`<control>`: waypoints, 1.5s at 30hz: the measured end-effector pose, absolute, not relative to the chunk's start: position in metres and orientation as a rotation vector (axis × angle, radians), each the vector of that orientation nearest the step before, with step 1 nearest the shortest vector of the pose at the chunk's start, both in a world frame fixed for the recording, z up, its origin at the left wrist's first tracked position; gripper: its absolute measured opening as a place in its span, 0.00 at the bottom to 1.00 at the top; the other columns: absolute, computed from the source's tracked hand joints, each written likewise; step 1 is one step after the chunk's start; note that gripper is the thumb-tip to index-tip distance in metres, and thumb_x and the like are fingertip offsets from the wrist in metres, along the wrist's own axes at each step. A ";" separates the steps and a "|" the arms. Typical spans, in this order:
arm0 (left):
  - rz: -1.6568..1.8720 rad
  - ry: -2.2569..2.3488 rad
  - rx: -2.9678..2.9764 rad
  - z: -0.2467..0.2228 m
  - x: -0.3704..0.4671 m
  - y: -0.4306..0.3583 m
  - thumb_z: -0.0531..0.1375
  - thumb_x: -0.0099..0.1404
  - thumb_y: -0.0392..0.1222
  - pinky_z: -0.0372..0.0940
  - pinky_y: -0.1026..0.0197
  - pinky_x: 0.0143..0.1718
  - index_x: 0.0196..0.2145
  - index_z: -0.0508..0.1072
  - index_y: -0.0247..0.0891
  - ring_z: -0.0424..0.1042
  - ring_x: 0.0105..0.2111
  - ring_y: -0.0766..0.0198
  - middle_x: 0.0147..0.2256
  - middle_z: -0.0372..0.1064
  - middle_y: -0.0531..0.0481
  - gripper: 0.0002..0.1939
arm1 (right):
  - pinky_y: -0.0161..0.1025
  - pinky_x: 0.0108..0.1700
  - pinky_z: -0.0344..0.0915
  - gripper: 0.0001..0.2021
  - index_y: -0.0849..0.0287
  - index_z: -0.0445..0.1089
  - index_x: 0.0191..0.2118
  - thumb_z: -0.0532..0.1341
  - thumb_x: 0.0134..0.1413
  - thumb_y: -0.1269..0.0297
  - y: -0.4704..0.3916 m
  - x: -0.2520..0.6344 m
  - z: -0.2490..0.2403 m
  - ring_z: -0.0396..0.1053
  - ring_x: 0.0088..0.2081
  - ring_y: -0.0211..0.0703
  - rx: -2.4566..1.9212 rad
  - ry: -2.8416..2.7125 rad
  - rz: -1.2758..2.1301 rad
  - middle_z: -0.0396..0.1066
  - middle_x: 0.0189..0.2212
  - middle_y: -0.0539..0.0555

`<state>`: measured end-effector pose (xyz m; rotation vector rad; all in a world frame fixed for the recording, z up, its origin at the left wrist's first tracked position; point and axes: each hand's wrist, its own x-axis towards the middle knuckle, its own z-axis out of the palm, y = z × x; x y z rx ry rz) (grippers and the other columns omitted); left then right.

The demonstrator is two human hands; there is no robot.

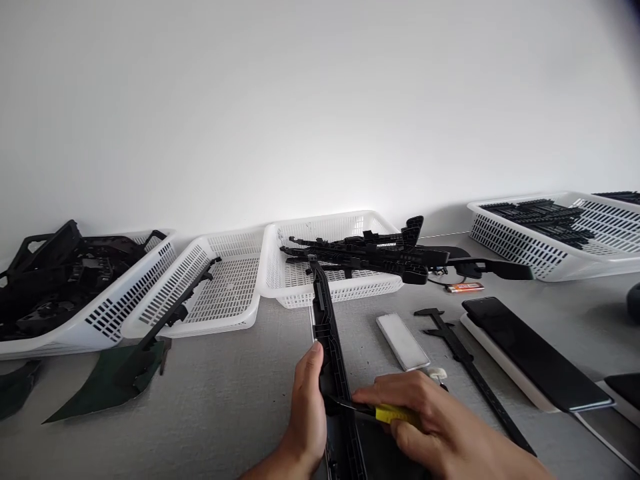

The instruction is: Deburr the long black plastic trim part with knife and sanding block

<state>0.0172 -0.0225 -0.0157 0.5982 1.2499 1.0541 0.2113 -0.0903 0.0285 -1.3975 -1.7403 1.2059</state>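
Observation:
A long black plastic part (333, 347) with ribbed edges stands out from the lower middle toward the baskets. My left hand (309, 407) is closed round its left side, thumb up along the edge. In my right hand (425, 417) is a yellow-handled knife (393, 414), gripped between thumb and fingers. Its blade lies across the part, close to my left hand. The index finger of my right hand reaches along the knife to the part's right edge.
Behind are white baskets (340, 293), several with black parts (375, 257). A green-and-black piece (107, 380) lies left. On the right are a pale block (403, 341), a caliper (465, 360), a phone (530, 350) and an orange lighter (465, 287).

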 end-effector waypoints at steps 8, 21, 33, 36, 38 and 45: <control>1.036 1.292 0.567 -0.012 0.019 -0.023 0.64 0.70 0.53 0.65 0.48 0.65 0.49 0.80 0.39 0.72 0.62 0.47 0.55 0.80 0.44 0.17 | 0.55 0.59 0.73 0.24 0.54 0.80 0.58 0.60 0.58 0.65 -0.090 0.214 0.030 0.76 0.56 0.59 -1.333 -1.773 1.175 0.80 0.53 0.60; 1.030 1.146 0.797 -0.019 0.017 -0.027 0.65 0.65 0.64 0.66 0.56 0.58 0.45 0.82 0.39 0.71 0.58 0.49 0.52 0.79 0.46 0.25 | 0.42 0.38 0.71 0.23 0.54 0.83 0.47 0.56 0.72 0.43 -0.081 0.198 0.044 0.76 0.35 0.50 -1.425 -1.904 1.065 0.81 0.37 0.57; 0.993 1.029 0.800 -0.018 0.016 -0.029 0.63 0.68 0.61 0.61 0.54 0.62 0.49 0.81 0.40 0.65 0.65 0.46 0.57 0.77 0.46 0.24 | 0.40 0.34 0.66 0.34 0.54 0.80 0.40 0.47 0.70 0.32 -0.080 0.197 0.038 0.72 0.30 0.45 -1.413 -1.937 0.994 0.80 0.33 0.55; 0.999 1.035 0.803 -0.017 0.016 -0.029 0.64 0.67 0.61 0.62 0.56 0.61 0.46 0.82 0.39 0.65 0.65 0.46 0.55 0.78 0.46 0.23 | 0.40 0.33 0.67 0.34 0.54 0.80 0.39 0.47 0.70 0.32 -0.080 0.197 0.037 0.72 0.30 0.45 -1.407 -1.927 0.975 0.79 0.32 0.55; 1.004 1.032 0.800 -0.017 0.016 -0.029 0.65 0.66 0.61 0.63 0.57 0.59 0.45 0.82 0.39 0.67 0.63 0.47 0.54 0.78 0.46 0.23 | 0.40 0.34 0.67 0.33 0.54 0.79 0.38 0.48 0.71 0.33 -0.080 0.197 0.037 0.73 0.31 0.45 -1.414 -1.926 0.977 0.79 0.32 0.55; 1.038 1.001 0.705 -0.025 0.018 -0.028 0.65 0.66 0.59 0.65 0.56 0.55 0.44 0.80 0.37 0.73 0.54 0.50 0.45 0.80 0.45 0.22 | 0.38 0.38 0.68 0.26 0.56 0.77 0.39 0.53 0.72 0.39 -0.079 0.198 0.033 0.74 0.34 0.45 -1.440 -1.933 0.976 0.77 0.31 0.53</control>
